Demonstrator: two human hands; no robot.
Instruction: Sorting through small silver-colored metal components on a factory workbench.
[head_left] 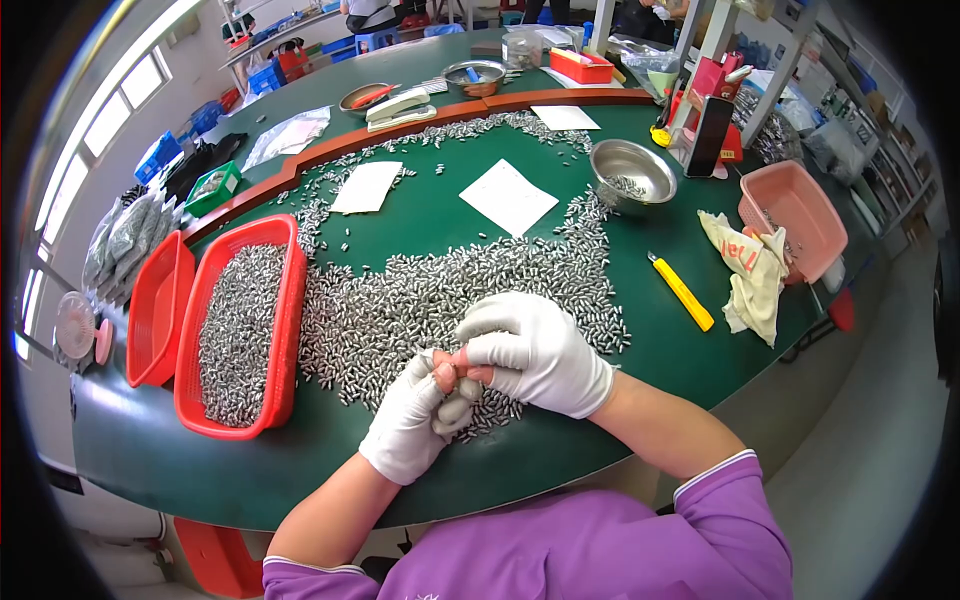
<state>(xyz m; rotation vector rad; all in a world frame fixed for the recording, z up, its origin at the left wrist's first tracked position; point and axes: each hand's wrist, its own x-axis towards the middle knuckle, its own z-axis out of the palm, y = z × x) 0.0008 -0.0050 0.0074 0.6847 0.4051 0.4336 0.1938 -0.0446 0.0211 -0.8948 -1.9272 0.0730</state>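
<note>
Head view: both gloved hands meet at the near edge of the green bench [640,300]. The left hand [410,425] is curled into a closed grip, and a few small silvery metal pieces [440,300] show against its palm and fingers, so it appears to be holding a small batch; exactly how many cannot be told. The right hand [535,350] lies over it, its bare pinkish fingertips [452,375] poking from cut-off glove tips and pinched together on something too small to make out, probably 1 of those pieces.

The loose pile of metal pieces spreads across the bench just beyond the hands and thins into scattered strays toward the far rim. To the left, touching the pile's edge, a red basket [285,330] is filled well up with the same pieces. A second red basket [158,310] beside it looks empty.

Judging by this, a good share already sits in the filled basket, yet a large heap still waits on the bench, so the work seems roughly midway.

A steel bowl [632,172], a yellow utility knife [682,292], a cloth [752,275] and a pink basket [795,215] lie to the right, untouched.
</note>
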